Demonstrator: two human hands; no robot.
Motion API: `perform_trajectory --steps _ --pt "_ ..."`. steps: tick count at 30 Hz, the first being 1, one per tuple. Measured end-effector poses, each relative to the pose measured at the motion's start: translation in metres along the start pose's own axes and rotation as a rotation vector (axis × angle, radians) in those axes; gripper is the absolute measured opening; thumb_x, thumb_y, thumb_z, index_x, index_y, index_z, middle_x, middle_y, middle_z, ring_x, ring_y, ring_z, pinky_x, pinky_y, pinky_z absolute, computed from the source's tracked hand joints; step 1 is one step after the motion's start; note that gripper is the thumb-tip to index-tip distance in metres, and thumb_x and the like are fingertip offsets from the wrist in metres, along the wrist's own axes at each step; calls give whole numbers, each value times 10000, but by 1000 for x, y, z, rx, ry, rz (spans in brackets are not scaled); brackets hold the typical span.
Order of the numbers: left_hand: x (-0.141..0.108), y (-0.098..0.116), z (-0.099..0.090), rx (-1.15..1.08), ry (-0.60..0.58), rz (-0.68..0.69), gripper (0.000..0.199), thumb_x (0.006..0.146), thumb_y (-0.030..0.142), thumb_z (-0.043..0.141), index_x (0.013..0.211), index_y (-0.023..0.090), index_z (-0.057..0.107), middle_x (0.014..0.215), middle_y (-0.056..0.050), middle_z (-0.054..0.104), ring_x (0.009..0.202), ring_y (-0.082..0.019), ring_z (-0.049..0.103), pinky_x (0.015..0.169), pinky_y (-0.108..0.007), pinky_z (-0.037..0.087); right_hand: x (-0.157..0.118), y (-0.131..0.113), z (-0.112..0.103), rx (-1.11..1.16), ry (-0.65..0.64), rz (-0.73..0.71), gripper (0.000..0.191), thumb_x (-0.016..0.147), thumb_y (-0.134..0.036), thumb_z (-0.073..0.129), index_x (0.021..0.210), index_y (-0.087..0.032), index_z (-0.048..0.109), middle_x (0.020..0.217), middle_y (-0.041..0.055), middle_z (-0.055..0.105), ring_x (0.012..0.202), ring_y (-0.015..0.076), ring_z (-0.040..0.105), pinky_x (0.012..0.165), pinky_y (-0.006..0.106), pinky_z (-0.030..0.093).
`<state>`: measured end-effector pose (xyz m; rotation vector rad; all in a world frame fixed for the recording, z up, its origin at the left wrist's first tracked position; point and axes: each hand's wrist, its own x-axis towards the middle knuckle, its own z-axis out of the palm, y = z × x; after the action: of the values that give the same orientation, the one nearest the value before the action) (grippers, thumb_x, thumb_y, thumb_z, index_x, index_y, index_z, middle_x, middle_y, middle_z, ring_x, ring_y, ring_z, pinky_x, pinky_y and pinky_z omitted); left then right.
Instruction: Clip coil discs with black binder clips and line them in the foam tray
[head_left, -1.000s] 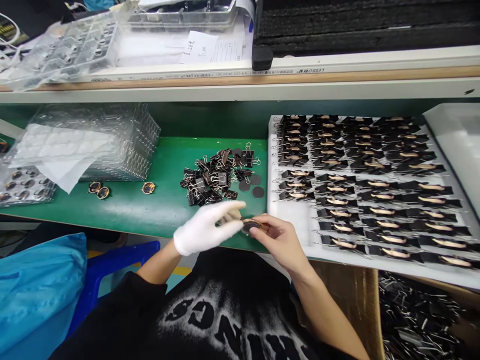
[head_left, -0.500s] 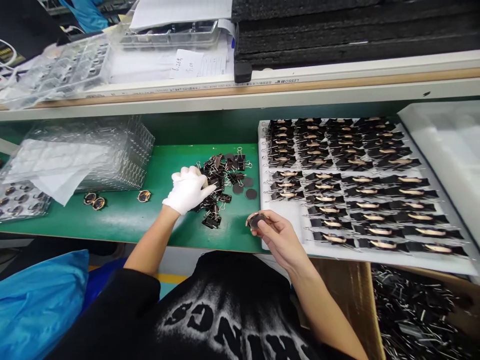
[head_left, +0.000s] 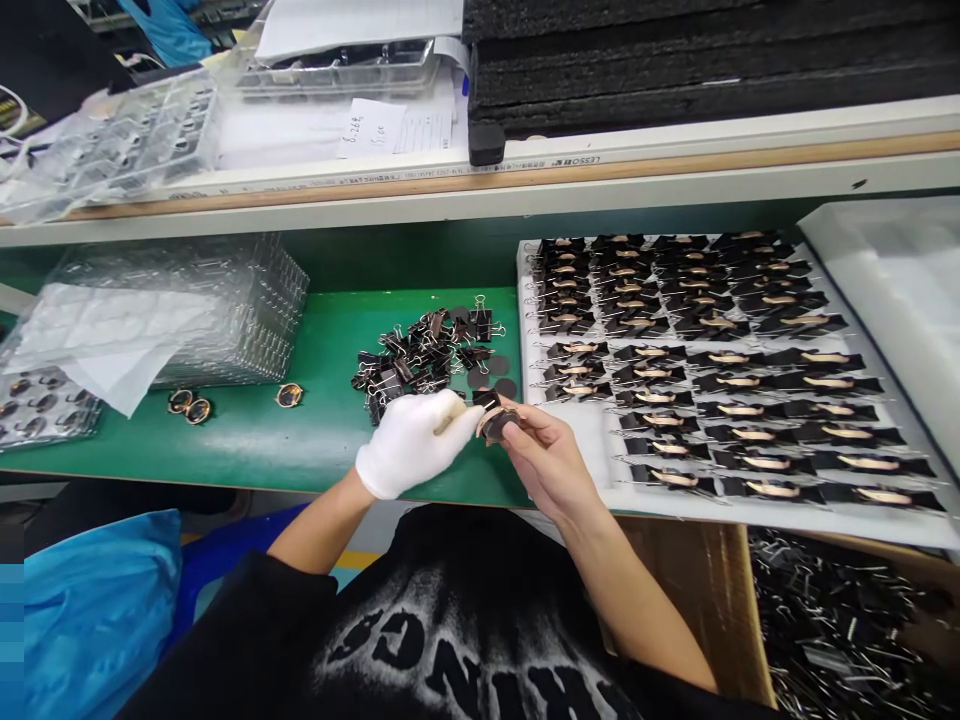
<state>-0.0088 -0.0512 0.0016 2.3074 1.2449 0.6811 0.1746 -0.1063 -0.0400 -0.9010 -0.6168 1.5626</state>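
My left hand (head_left: 416, 440), in a white glove, pinches a black binder clip (head_left: 486, 398) at the edge of a round rose-gold watch case (head_left: 491, 425). My bare right hand (head_left: 551, 460) grips that watch case between thumb and fingers, with a dark grey disc (head_left: 501, 428) lying against its face under the thumb. How far the clip's jaws reach over the rim is hard to make out. Behind my hands lies a loose heap of binder clips (head_left: 420, 350). Several flat dark discs (head_left: 505, 387) rest at the heap's right side.
On the right, a white foam board (head_left: 577, 440) bears rows of clipped watch cases (head_left: 750, 410). Three loose watch cases (head_left: 289, 395) lie on the green bench, left of the heap, near stacked clear trays (head_left: 225, 310). A shelf edge (head_left: 337, 200) crosses above. A box of clips (head_left: 832, 620) stands lower right.
My left hand has moved right from the clip heap to the watch case, bringing a binder clip. My right hand has shifted slightly left and up, still gripping the case and disc.
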Motion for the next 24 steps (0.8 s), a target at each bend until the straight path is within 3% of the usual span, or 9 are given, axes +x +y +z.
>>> perform_trajectory --steps 3,6,9,17,20,24 --pt "-4 8 -1 -75 -42 3 309 1013 296 419 759 206 570 620 25 592 562 -108 525 617 -262 398 -2 -2 1 17 43 4 251 774 -402 893 978 -267 835 1002 49 798 832 183 691 831 330 566" --pt "-3 6 -3 -47 -74 -119 153 857 361 603 836 213 574 551 68 493 502 -114 454 552 -261 364 -7 -4 -3 11 47 24 266 745 -413 913 945 -255 835 928 49 798 797 180 691 797 318 575" --pt "-2 7 -3 18 -179 -164 292 737 442 722 746 223 529 522 84 431 481 -101 388 526 -256 308 -10 -6 -9 9 41 46 273 731 -424 920 923 -250 835 851 42 784 768 179 694 784 316 580" --pt "-5 17 8 39 -213 -108 393 804 484 663 621 212 446 488 68 399 470 -91 367 535 -268 257 -14 -10 -12 1 39 73 294 735 -439 908 932 -235 832 956 84 795 898 235 721 837 363 577" --pt "-5 15 10 -47 -222 -164 368 831 423 626 621 210 412 495 71 403 480 -83 365 540 -259 275 -11 -10 -11 71 143 37 247 739 -421 906 906 -258 823 1124 61 779 1006 225 705 891 359 573" --pt "-7 12 15 -218 -287 -228 402 874 392 583 606 206 348 505 84 332 502 -73 303 525 -241 277 -7 -8 -11 163 286 60 234 739 -417 905 892 -276 799 1016 16 780 960 196 700 838 334 578"
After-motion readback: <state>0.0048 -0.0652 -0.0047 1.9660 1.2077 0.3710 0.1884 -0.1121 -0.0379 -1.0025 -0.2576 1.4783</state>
